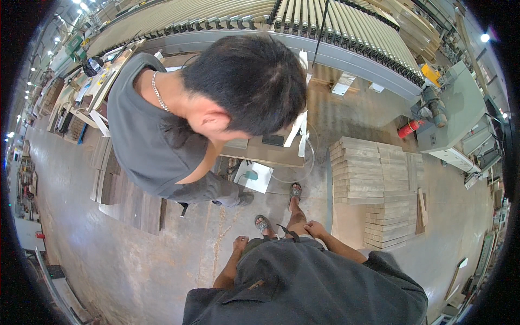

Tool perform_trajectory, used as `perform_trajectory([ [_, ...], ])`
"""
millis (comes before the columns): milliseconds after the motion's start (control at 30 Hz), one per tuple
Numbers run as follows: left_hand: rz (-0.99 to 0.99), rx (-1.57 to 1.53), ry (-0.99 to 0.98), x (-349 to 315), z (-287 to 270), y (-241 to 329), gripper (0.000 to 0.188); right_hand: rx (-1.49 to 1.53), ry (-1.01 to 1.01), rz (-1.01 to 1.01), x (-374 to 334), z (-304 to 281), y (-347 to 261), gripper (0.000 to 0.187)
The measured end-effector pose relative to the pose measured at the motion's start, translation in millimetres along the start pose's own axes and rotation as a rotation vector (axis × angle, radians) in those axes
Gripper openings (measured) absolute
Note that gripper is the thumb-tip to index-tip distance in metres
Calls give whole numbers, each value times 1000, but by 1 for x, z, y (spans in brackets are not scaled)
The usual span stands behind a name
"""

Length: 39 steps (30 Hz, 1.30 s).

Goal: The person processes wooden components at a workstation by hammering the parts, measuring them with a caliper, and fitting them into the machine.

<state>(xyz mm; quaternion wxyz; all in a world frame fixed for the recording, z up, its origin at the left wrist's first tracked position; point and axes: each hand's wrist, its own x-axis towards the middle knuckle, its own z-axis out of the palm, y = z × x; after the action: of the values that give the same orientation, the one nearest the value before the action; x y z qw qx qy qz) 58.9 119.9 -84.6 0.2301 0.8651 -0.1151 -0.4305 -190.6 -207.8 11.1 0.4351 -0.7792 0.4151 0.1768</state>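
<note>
My left hand point(241, 243) hangs beside my left hip, fingers curled in, with nothing showing in it. Close to my right thigh, at the edge of my shorts, is my right hand point(313, 229); its fingers are also drawn together and no object shows in it. Both hands are small in the picture. A co-worker in a dark grey shirt point(146, 135) leans in from the left, and that person's own hands are hidden. Beyond my feet a white panel point(254, 177) with a small green thing on it lies low, next to a brown work surface point(276, 153).
To my right stand stacks of wooden planks point(357, 170). More boards point(130, 206) are piled behind the co-worker. Across the far side runs a roller conveyor point(325, 19). A red fire extinguisher point(408, 128) stands by a grey machine cabinet point(455, 108). A pale hose point(312, 162) loops near the work surface.
</note>
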Motion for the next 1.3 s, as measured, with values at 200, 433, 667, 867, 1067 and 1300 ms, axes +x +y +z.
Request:
perform_trajectory([
  [200,301,129,9,-11,-5,-2,43,5,-86,59,-4,-6,-10,45],
  [433,99,-19,7,-3,-3,5,43,18,-12,22,-4,-6,-6,41],
  [667,72,-67,15,5,6,-14,43,-4,-43,27,-11,-10,-16,42],
  [867,3,-49,15,-7,-3,8,44,-13,-90,104,-9,-13,-19,42],
  [1067,-20,-90,8,-8,-6,10,45,-24,-17,10,-3,-9,-10,41],
  [1300,59,-39,2,-3,-1,0,45,41,80,-53,1,-13,-8,33],
])
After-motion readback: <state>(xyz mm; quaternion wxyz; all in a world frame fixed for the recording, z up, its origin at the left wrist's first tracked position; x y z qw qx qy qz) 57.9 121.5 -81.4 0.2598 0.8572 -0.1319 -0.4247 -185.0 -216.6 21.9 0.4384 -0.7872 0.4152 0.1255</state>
